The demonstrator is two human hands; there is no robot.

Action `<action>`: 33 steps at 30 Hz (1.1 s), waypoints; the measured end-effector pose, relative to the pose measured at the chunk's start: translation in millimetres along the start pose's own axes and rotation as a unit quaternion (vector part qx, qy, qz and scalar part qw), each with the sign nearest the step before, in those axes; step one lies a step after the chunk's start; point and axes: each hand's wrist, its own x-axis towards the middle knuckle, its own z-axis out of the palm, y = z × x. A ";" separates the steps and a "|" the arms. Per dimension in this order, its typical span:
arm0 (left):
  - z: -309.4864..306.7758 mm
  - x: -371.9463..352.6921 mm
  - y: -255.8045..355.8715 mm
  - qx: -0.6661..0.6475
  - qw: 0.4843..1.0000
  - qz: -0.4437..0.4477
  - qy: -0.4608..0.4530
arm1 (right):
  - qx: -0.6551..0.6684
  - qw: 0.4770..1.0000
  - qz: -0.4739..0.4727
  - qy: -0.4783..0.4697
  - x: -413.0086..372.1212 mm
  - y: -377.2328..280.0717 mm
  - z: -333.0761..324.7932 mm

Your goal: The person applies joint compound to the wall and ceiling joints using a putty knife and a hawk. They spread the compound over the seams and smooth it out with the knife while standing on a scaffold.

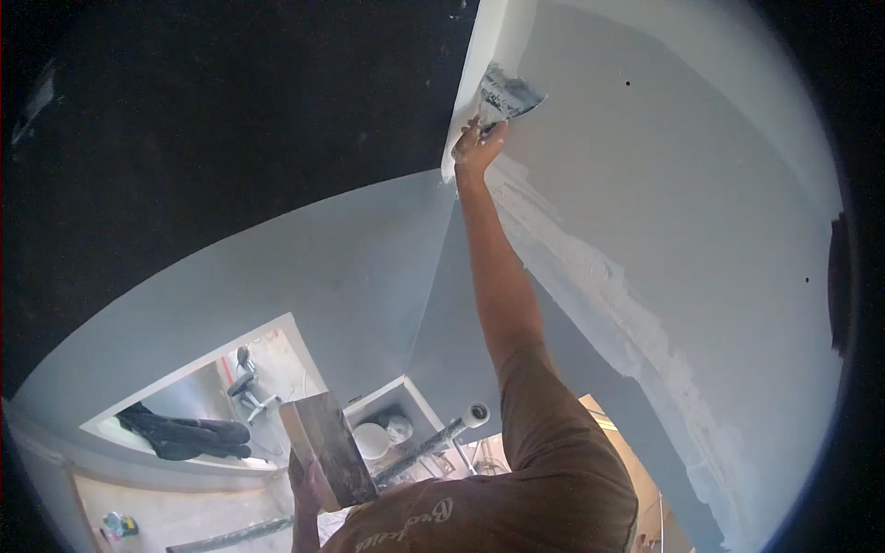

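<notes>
My right hand [479, 147] reaches high on a raised arm, its fingers closed around a putty knife [513, 98]. The knife's wide metal blade is smeared with white compound and lies at the corner beside a white strip [472, 69]. Down at the left, my left hand [306, 481] grips a long rectangular mud pan [330, 450] near my chest. One side of the pan is tan, and the other is dark grey with smears. Its inside is hidden, as are some fingers of both hands.
A rough white compound band [618, 309] runs along the grey surface on the right. A black surface [230, 101] fills the upper left. Below are a framed opening [194, 387] with dark items on its ledge, a white bucket [371, 441], and a long tube [433, 445] near my body.
</notes>
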 end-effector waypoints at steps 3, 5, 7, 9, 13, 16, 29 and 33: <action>11.3 -6.8 27.5 -0.079 0.995 -0.056 -0.008 | 0.009 0.998 -0.052 0.033 -6.9 7.0 -6.0; 14.4 -8.7 34.0 -0.064 0.997 -0.051 -0.004 | 0.016 0.999 -0.021 0.044 -14.1 -1.2 -8.4; 16.2 -9.3 36.5 -0.051 0.998 -0.046 -0.001 | 0.021 0.998 0.016 0.048 -14.8 -10.8 -7.5; 10.9 -5.4 28.0 0.038 0.999 0.022 0.018 | 0.024 0.997 0.051 0.054 -14.9 -16.5 -2.1; -6.6 5.8 70.6 -0.085 0.994 -0.069 -0.014 | -0.020 0.997 0.026 0.073 -13.8 3.6 2.2; -24.4 0.1 70.8 0.137 0.981 0.139 0.003 | -0.046 0.998 0.018 0.041 -6.2 -56.6 8.0; -27.1 2.7 82.8 -0.048 0.999 -0.020 0.015 | 0.120 0.980 -0.144 -0.061 261.4 -142.8 134.9; -35.7 0.3 63.9 0.076 0.996 0.040 0.017 | 0.119 0.983 -0.127 -0.051 264.1 -142.1 139.3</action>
